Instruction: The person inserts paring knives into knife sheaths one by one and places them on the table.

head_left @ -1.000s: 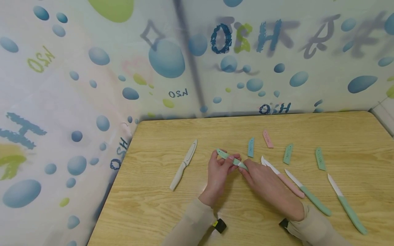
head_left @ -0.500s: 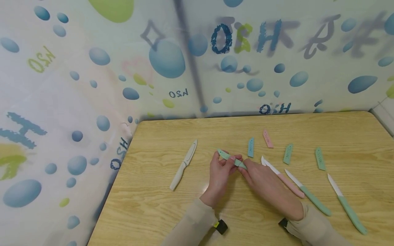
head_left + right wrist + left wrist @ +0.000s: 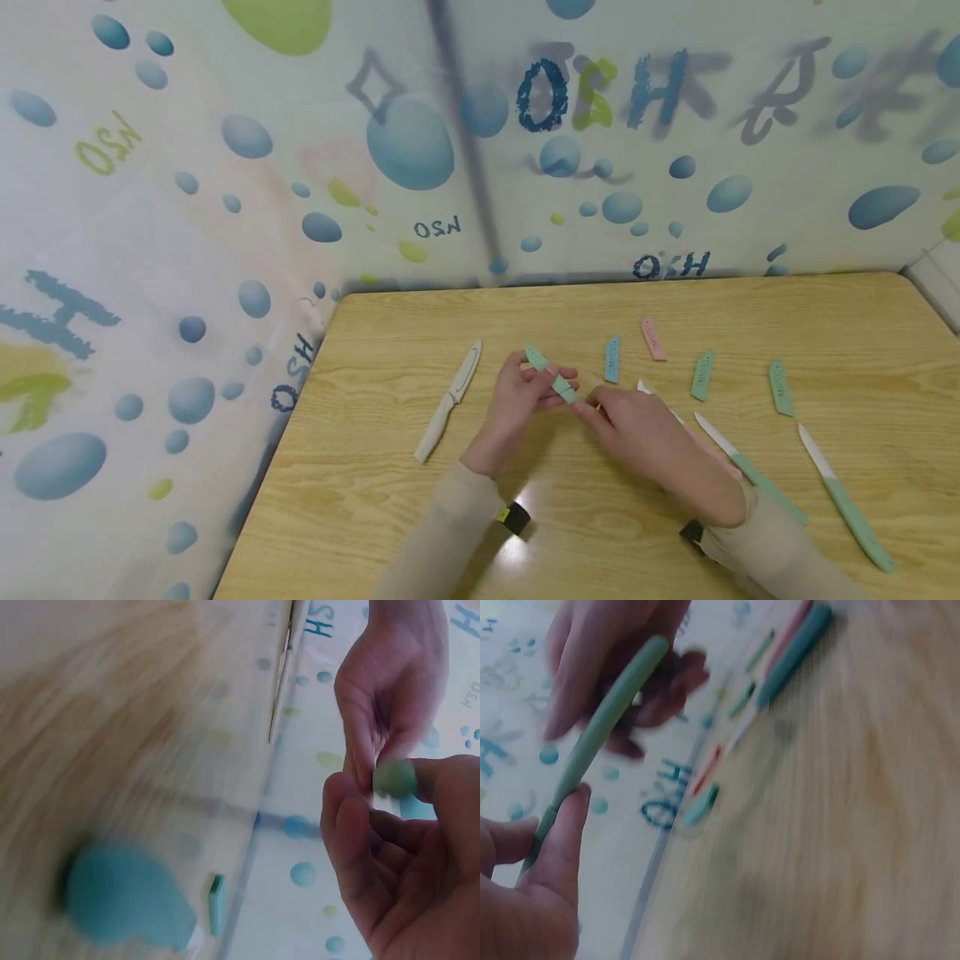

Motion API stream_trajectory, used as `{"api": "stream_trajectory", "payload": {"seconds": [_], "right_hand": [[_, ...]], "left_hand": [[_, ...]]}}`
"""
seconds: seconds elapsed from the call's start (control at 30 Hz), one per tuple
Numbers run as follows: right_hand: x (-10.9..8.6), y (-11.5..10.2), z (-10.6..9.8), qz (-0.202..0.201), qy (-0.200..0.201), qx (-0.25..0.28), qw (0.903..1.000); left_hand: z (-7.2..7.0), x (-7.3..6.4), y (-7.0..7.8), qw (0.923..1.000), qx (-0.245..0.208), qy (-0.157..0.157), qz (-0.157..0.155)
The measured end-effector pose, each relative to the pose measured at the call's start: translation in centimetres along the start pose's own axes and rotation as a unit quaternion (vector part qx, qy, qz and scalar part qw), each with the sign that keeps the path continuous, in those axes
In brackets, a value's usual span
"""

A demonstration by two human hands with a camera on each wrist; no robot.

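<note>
My left hand (image 3: 517, 396) pinches a green paring knife with thumb and fingers, gripping its perforated green sheath (image 3: 537, 358). The blade is hidden inside the sheath. The smooth green handle (image 3: 604, 724) shows along its length in the left wrist view. My right hand (image 3: 637, 429) is at the handle end, loosely bent, with no firm grip visible. In the right wrist view the rounded handle end (image 3: 394, 778) sits by the right thumb (image 3: 442, 780), blurred. Whether they touch is unclear.
A white sheathed knife (image 3: 448, 404) lies at left. Blue (image 3: 612, 358), pink (image 3: 653, 338) and two green sheaths (image 3: 702, 375) lie at the back right. Bare-bladed green knives (image 3: 846, 500) and a partly covered pink one (image 3: 723, 458) lie on the wooden table (image 3: 360, 517).
The gap of white between sheath and handle has closed. My left hand has shifted slightly left with the knife, now steeper, and the right hand has loosened and moved off the handle's middle.
</note>
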State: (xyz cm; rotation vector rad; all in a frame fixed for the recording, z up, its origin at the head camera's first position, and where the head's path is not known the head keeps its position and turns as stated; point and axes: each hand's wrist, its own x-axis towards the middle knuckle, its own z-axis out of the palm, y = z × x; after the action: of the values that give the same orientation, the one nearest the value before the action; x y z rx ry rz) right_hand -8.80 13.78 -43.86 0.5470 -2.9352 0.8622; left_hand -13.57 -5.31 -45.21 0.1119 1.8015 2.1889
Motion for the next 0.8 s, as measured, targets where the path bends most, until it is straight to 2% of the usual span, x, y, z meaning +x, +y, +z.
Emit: {"api": "stream_trajectory", "payload": {"seconds": [0.13,0.23,0.4,0.53,0.67,0.73,0.8], "right_hand": [[-0.6,0.8,-0.7,0.006,-0.009,0.0,0.9999],[-1.0,1.4,-1.1,0.004,-0.003,-0.009,0.9999],[-1.5,2.0,-1.7,0.01,0.001,-0.025,0.9996],[-1.8,2.4,-2.0,0.016,-0.005,-0.039,0.9991],[-2.0,2.7,-2.4,0.015,-0.004,-0.049,0.9987],[-2.2,2.7,-2.6,0.017,-0.005,-0.052,0.9985],[-2.3,2.8,-2.7,0.018,-0.007,-0.052,0.9985]], "left_hand": [[-2.2,0.6,1.0,0.996,0.085,-0.024,0.006],[-3.7,0.9,1.7,0.9838,0.176,-0.031,0.009],[-5.3,1.5,2.6,0.945,0.326,-0.026,0.001],[-5.8,1.9,3.1,0.9232,0.383,-0.021,-0.018],[-6.1,2.1,3.4,0.9045,0.426,-0.005,-0.026],[-6.4,2.4,3.2,0.8902,0.455,-0.003,-0.019],[-6.6,2.5,3.1,0.8719,0.49,-0.007,-0.009]]}}
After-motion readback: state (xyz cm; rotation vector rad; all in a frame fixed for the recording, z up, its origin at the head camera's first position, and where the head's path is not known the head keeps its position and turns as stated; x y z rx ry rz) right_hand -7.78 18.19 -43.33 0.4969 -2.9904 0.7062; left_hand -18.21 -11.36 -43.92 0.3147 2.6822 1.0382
